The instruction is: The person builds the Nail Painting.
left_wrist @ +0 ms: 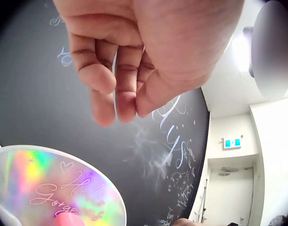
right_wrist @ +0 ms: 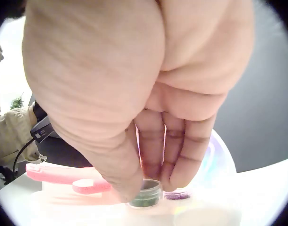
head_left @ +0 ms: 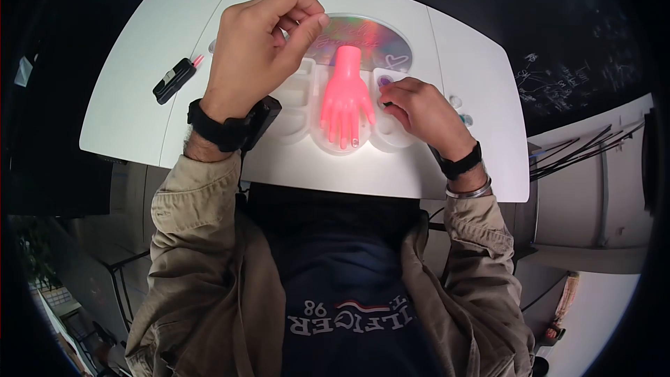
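Note:
My right hand [head_left: 422, 108] is over the right side of the white tray. Its thumb and fingers pinch a small clear jar with dark green contents [right_wrist: 146, 197]. Just behind stands a jar with purple contents [right_wrist: 178, 194]. My left hand [head_left: 262, 49] is raised above the tray's left side, its thumb tip against a fingertip and the other fingers bent. Nothing shows between those tips in the left wrist view. Between the hands lies a pink model hand [head_left: 344, 98], fingers toward me, with a small shiny piece [head_left: 355, 143] on one fingertip.
The white tray [head_left: 296, 101] has several compartments and an iridescent backboard [head_left: 377, 38] with lettering and a heart. A black device with pink tips [head_left: 173, 82] lies on the table at left. Small clear containers [head_left: 456, 101] sit right of my right hand.

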`<state>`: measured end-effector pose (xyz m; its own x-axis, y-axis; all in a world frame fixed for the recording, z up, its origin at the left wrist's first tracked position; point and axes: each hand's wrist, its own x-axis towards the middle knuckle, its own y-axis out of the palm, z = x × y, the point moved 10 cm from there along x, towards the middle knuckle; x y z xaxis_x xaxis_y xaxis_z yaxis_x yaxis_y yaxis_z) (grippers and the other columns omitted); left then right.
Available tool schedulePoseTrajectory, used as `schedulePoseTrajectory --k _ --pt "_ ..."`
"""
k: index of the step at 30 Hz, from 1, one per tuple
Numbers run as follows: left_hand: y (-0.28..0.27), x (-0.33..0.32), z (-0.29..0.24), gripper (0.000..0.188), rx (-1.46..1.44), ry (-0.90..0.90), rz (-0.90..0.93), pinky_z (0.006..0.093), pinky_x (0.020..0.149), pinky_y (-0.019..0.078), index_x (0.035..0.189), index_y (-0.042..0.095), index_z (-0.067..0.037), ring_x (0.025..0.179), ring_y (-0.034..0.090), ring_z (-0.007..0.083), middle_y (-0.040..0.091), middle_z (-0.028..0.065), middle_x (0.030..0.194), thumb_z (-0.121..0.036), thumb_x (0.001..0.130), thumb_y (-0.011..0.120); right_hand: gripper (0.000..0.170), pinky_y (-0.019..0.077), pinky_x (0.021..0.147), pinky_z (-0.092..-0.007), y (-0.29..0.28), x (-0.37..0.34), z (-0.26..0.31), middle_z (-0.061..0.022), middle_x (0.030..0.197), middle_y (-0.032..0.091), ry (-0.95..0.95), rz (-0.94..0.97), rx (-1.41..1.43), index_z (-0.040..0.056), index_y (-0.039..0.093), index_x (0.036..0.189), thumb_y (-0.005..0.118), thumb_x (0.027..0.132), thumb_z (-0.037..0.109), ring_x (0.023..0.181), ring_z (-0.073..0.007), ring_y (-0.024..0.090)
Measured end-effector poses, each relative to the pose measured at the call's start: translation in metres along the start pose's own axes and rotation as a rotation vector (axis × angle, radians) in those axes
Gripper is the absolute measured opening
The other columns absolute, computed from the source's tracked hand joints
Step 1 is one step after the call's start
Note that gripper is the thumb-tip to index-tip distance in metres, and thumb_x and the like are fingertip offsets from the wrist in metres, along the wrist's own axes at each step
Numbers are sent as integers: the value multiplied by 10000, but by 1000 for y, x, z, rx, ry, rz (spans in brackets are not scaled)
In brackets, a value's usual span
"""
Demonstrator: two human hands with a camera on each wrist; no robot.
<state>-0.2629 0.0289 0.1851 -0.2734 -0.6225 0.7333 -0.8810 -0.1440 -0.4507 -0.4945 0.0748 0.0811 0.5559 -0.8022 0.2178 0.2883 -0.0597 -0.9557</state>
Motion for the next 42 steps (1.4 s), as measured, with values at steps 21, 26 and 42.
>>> schedulePoseTrajectory --k 21,26,42 --pt "-11 1 -13 83 -75 56 -59 230 603 519 1030 803 -37 708 736 101 807 42 841 -94 993 850 185 621 759 -435 -40 -31 -9 -112 972 779 -115 -308 142 39 809 939 916 909 186 852 -348 755" --pt "-13 1 -14 64 -72 62 -51 217 633 519 1037 808 -24 726 710 70 794 12 848 -79 1021 838 233 605 729 -407 -62 -56 -35 -139 997 769 -49 -364 103 16 773 973 929 884 164 836 -314 752" --pt "-16 1 -17 55 -45 91 -63 211 644 530 1046 812 -17 738 703 57 791 4 862 -64 1032 837 523 613 781 -447 -43 -124 -108 -189 1222 654 292 -164 -24 23 643 1312 702 793 47 885 -373 694"
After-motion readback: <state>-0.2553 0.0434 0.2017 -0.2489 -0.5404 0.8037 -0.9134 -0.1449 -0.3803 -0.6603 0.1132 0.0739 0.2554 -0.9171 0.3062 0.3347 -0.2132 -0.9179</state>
